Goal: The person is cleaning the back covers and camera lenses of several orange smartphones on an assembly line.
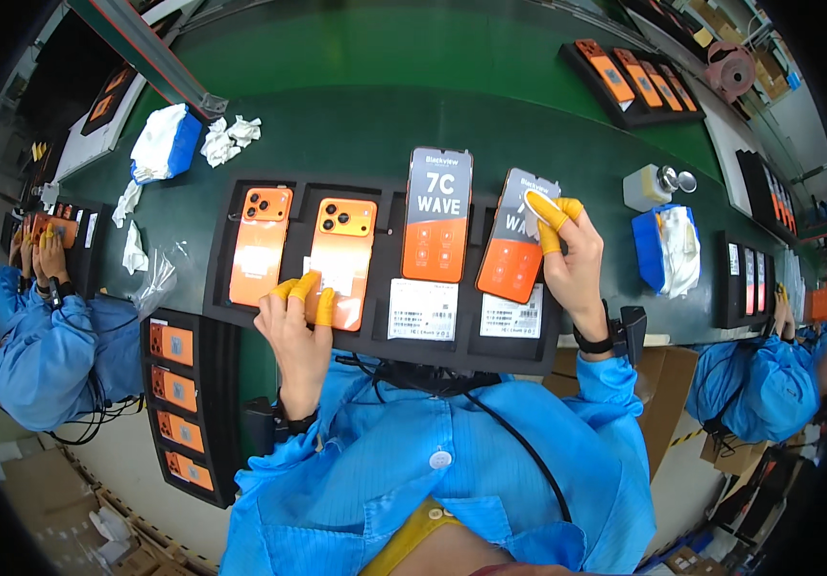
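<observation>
My left hand (298, 331), with yellow finger cots, has its fingers apart and resting on the lower left of an orange phone (344, 250), back side up. That phone lies in a black tray (317, 187) beside another orange phone (262, 240), also back up. My right hand (572, 254) is closed on a small white cloth (536, 204), pressed to the upper right of a phone with a grey-and-orange front (508, 250). This phone is tilted in the tray. A similar phone (437, 211) lies straight to its left. White label cards (421, 312) show below these two.
Blue boxes of white wipes stand at left (183, 144) and right (654, 254), near a pump bottle (644, 187). Crumpled wipes (231, 139) lie at far left. Other phone trays (188, 403) surround the green table. Co-workers in blue sit on both sides.
</observation>
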Available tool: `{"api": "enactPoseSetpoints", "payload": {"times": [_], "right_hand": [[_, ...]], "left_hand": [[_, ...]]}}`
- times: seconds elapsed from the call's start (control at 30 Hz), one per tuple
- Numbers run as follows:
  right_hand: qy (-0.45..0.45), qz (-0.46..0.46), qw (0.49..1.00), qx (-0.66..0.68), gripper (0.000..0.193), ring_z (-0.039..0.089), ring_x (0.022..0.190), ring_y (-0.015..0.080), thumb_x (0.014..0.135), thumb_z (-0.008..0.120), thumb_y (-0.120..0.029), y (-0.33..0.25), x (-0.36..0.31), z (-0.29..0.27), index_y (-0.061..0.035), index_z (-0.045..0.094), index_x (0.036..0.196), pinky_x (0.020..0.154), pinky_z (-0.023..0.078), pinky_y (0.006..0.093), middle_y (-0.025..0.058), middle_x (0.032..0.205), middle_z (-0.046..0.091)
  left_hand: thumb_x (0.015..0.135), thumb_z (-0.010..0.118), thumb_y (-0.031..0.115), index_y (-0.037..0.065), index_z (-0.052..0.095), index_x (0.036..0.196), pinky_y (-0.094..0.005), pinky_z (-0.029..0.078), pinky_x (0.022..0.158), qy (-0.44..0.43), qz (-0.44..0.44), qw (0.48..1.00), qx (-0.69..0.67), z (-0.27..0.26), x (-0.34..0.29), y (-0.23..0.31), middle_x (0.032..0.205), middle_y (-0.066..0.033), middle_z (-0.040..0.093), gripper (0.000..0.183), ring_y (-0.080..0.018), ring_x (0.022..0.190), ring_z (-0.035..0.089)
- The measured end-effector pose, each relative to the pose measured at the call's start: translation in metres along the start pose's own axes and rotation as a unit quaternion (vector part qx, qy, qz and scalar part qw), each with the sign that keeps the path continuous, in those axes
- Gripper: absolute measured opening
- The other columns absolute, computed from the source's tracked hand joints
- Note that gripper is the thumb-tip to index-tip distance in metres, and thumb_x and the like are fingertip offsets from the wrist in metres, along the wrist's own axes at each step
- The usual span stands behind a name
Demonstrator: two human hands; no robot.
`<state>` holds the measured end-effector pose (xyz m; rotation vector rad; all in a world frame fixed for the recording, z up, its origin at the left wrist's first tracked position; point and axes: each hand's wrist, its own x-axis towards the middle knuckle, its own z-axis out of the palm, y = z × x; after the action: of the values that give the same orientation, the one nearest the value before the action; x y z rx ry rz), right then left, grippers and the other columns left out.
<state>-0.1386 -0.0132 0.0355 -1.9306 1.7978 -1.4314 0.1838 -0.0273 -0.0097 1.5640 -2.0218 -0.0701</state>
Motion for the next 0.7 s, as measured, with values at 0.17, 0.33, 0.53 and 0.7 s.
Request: {"api": "enactPoseSetpoints", "payload": {"times": [0.17,0.33,0.53,0.7], "right_hand": [[-0.005,0.027,1.0,-0.007,0.033,0.06,0.075,0.0212,0.08,0.056,0.01,0.008,-0.012,0.0,-0.0016,0.066,0.11,0.063,0.047,0.0264,0.0122,0.095,0.06],[0.008,0.08,0.997,0.007,0.032,0.058,0.071,0.0146,0.083,0.053,0.011,0.017,-0.034,-0.002,-0.001,0.065,0.11,0.06,0.046,0.0239,0.0088,0.09,0.057],[0.026,0.108,0.992,0.061,0.032,0.052,0.065,0.0087,0.085,0.052,0.011,0.017,-0.043,0.003,-0.0007,0.065,0.112,0.056,0.043,0.0212,0.0064,0.094,0.056],[0.035,0.106,0.99,0.086,0.033,0.049,0.062,0.0051,0.089,0.049,0.011,0.021,-0.05,0.003,-0.0012,0.063,0.115,0.053,0.041,0.0193,0.005,0.098,0.055]], "left_hand": [[0.084,0.066,0.016,0.007,0.063,0.112,-0.0358,0.031,0.077,0.032,-0.003,0.999,0.018,0.007,0.001,0.005,0.098,-0.0079,0.056,0.029,-0.0228,0.091,0.049],[0.084,0.066,0.019,0.007,0.063,0.111,-0.036,0.03,0.076,0.037,0.011,0.999,0.01,0.005,-0.002,0.003,0.095,-0.0068,0.056,0.029,-0.0221,0.088,0.05],[0.083,0.065,0.019,0.009,0.063,0.111,-0.037,0.031,0.077,0.043,-0.009,0.999,0.014,0.008,-0.007,0.003,0.106,-0.007,0.059,0.029,-0.0238,0.095,0.051],[0.082,0.066,0.02,0.009,0.064,0.111,-0.0389,0.03,0.088,0.098,-0.023,0.994,0.034,0.009,-0.007,0.005,0.121,-0.0067,0.057,0.031,-0.027,0.11,0.047]]}}
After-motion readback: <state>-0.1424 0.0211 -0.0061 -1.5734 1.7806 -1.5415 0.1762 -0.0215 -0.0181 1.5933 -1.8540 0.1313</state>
